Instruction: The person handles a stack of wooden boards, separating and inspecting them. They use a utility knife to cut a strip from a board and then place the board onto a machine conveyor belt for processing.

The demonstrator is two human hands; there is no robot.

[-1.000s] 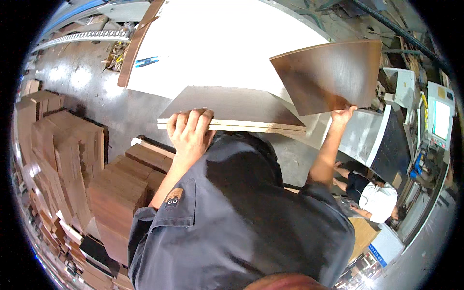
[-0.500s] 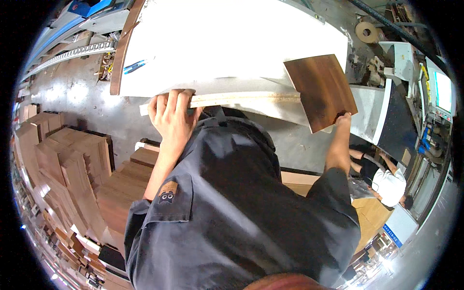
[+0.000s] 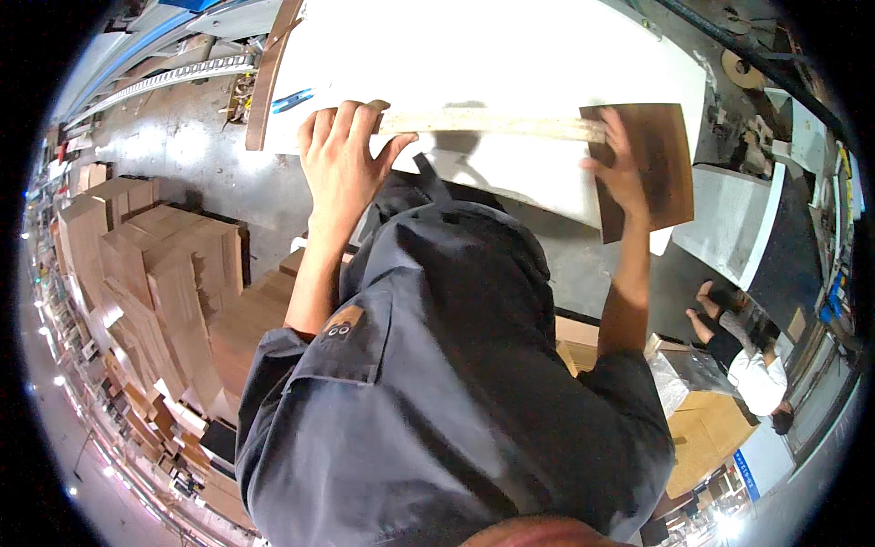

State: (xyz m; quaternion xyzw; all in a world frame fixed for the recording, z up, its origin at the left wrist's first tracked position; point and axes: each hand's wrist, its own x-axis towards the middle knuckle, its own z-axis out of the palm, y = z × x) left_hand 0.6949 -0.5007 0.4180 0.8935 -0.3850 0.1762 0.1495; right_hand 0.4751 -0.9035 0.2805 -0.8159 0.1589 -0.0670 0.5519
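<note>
A long, narrow board [image 3: 483, 122] with a pale, rough particleboard edge spans between my hands above the white worktop. My left hand [image 3: 342, 159] is closed over its left end, fingers across the top and thumb on the near side. At the other end my right hand [image 3: 622, 169] grips the board, fingers beyond the edge and thumb nearer me. Beneath and beside the right hand is a dark brown wood-grain panel [image 3: 661, 164]. A blue utility knife [image 3: 293, 100] rests on the worktop, left of the board.
The white worktop [image 3: 456, 46] has a brown strip [image 3: 271, 87] along its left side. Brown panels stand in stacks [image 3: 182, 264] on the left. At right are a grey-white surface [image 3: 725, 214], a cardboard box [image 3: 706, 433] and another person [image 3: 752, 365] in a white shirt.
My right hand has left the brown panel's near corner and moved to the board's right end. The board has shifted farther from my body, with my left hand still on it.
</note>
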